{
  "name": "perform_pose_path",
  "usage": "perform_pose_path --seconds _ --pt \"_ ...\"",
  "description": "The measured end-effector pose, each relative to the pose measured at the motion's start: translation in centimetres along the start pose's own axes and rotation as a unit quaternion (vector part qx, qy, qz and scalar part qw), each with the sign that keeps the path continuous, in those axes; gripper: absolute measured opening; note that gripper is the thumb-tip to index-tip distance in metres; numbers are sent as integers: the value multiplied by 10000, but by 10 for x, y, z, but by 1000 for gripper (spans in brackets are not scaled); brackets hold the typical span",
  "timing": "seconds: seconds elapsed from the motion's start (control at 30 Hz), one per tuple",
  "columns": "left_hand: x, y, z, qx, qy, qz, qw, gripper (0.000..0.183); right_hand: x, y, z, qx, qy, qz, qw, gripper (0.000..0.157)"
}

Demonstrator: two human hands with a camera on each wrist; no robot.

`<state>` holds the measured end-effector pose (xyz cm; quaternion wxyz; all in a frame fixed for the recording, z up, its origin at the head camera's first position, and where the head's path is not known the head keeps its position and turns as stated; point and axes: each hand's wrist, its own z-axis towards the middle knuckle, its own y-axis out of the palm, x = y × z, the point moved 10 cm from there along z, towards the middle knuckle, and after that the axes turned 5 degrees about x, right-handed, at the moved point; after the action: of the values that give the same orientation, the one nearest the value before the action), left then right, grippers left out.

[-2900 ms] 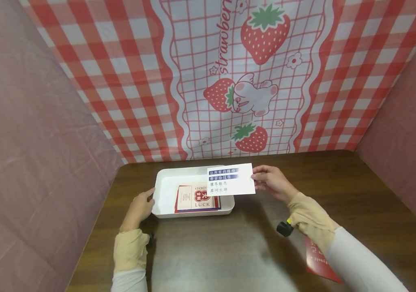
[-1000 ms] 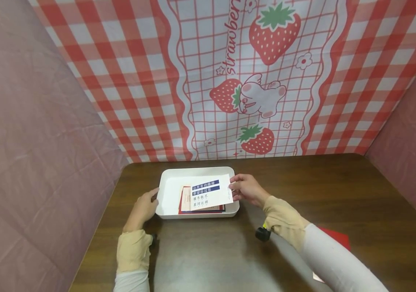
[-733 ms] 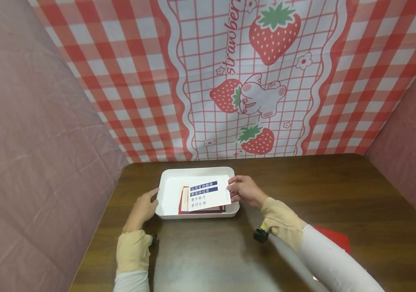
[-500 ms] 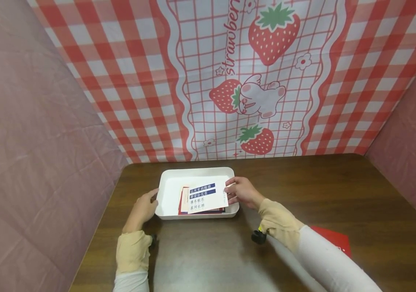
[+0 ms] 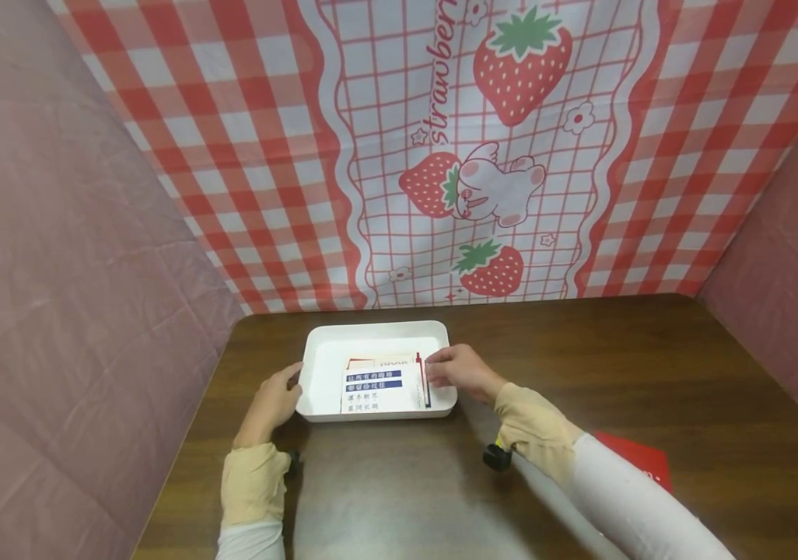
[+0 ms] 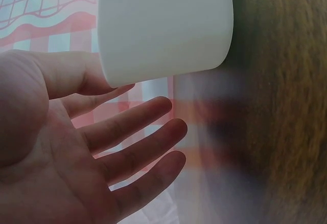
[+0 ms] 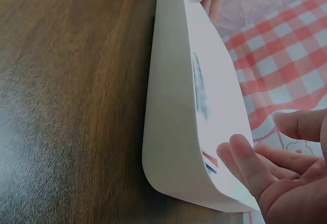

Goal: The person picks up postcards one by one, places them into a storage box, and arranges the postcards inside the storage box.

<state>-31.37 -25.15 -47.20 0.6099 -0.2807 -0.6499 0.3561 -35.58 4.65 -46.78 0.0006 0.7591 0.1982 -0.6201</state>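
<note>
A white tray point(image 5: 325, 350) stands on the brown table. Inside it the white card point(image 5: 402, 397) with blue-banded print lies on top of several other cards, which show a red and blue edge. At the tray's left end my left hand point(image 5: 274, 400) holds the rim between thumb and index finger, the other fingers point(image 6: 153, 138) loosely spread. My right hand point(image 5: 465, 371) hovers over the tray's right end, apart from the card. Nothing sits between its relaxed fingers point(image 7: 245, 155) in the right wrist view.
A red card point(image 5: 640, 459) lies on the table point(image 5: 721, 404), partly hidden under the right forearm. A red-and-white checked strawberry cloth point(image 5: 497, 155) hangs behind the table. Pink cloth point(image 5: 77, 233) walls in both sides.
My right hand has brought the white card left and down into the tray and let go of it. The card now lies straighter on the pile. My left hand stays at the tray.
</note>
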Motion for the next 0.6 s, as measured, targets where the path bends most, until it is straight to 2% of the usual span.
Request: perform_pose_path --seconds 0.23,0.5,0.6 --pt "1 -2 0 47 49 37 10000 51 -3 -3 -4 -107 -123 -159 9997 32" --pt "3 0 -1 -20 87 81 9999 50 -6 -5 -14 -657 -411 -124 9969 31" --pt "3 1 -2 -22 108 65 9999 50 -7 -7 -16 -729 -435 -154 9963 30"
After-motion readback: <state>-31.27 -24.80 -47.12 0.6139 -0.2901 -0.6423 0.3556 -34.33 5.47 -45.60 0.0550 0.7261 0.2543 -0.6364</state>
